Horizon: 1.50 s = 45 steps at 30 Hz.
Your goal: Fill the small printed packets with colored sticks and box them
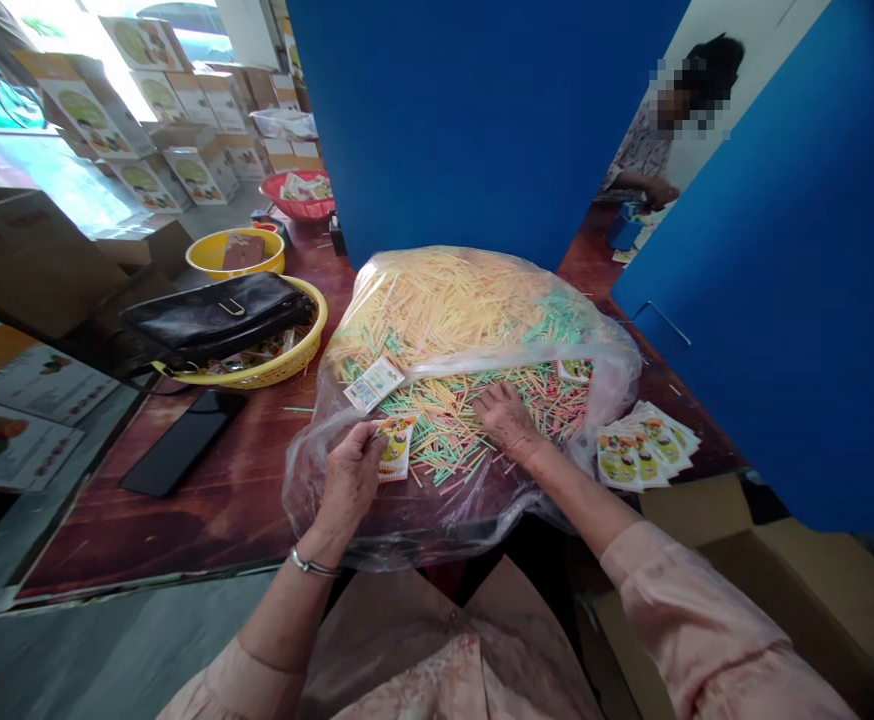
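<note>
A large clear plastic bag (pixel 549 490) lies opened on the table before me, full of thin coloured sticks (pixel 444 420) in yellow, green and pink. My left hand (pixel 354 465) pinches a small printed packet (pixel 395 448) at the bag's near left side. Over the loose sticks, my right hand (pixel 507 418) reaches in with its fingertips among them; whether it grips any is hidden. Another small packet stack (pixel 374 384) rests on the bag's left part, and one more packet (pixel 575 371) lies at the right among the sticks.
Several printed packets (pixel 643 447) are fanned out at the table's right edge. On the left are a phone (pixel 182 443), a yellow basket (pixel 294 355) with a black bag (pixel 219 310), and a yellow bowl (pixel 201 258). Blue panels (pixel 467 120) stand behind; a co-worker (pixel 643 150) sits beyond.
</note>
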Each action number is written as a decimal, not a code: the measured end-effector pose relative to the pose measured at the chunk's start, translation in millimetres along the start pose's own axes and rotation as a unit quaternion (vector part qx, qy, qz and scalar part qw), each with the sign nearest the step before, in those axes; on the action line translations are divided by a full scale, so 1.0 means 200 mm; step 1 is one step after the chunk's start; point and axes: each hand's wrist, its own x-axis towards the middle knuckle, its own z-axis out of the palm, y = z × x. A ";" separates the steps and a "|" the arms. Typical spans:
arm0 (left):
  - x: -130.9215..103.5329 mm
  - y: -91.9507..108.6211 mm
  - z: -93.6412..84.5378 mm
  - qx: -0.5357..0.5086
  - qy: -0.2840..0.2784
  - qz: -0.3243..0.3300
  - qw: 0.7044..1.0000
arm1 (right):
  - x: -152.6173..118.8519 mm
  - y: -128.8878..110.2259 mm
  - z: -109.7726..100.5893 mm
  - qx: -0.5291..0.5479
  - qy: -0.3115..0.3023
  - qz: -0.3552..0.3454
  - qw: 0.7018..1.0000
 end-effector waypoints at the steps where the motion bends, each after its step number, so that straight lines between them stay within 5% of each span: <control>1: 0.00 -0.01 0.00 -0.017 -0.005 -0.003 1.000 | 0.00 0.01 0.00 0.007 0.000 0.003 1.000; 10: 0.00 -0.01 0.07 -0.161 -0.050 -0.020 0.985 | -0.07 0.02 -0.02 0.160 0.060 0.161 0.972; 16: -0.01 0.01 0.14 -0.148 -0.086 -0.012 0.985 | -0.07 -0.01 0.00 0.087 -0.024 0.082 0.993; 25: -0.04 0.03 0.20 -0.078 -0.080 0.023 0.993 | -0.07 0.05 -0.03 0.230 0.030 0.130 0.964; 30: -0.05 0.06 0.25 -0.077 -0.081 0.020 0.994 | -0.07 0.04 -0.07 0.214 -0.014 0.145 0.966; 32: -0.06 0.07 0.26 -0.083 -0.090 0.020 0.992 | -0.07 0.03 -0.08 0.314 -0.001 0.191 0.930; 34: -0.08 0.07 0.27 -0.075 -0.102 0.026 0.992 | -0.08 0.02 -0.09 0.467 0.053 0.247 0.847; 38: -0.11 0.08 0.28 -0.010 -0.115 0.057 0.992 | -0.08 -0.03 -0.14 0.737 0.170 0.302 0.580; 40: -0.12 0.08 0.29 0.020 -0.119 0.079 0.990 | -0.09 -0.05 -0.16 0.797 0.191 0.314 0.479; 43: -0.13 0.08 0.30 0.007 -0.133 0.086 0.987 | -0.10 -0.08 -0.17 0.828 0.183 0.324 0.419; 45: -0.14 0.08 0.31 -0.044 -0.149 0.058 0.986 | -0.12 -0.07 -0.15 0.815 0.163 0.335 0.444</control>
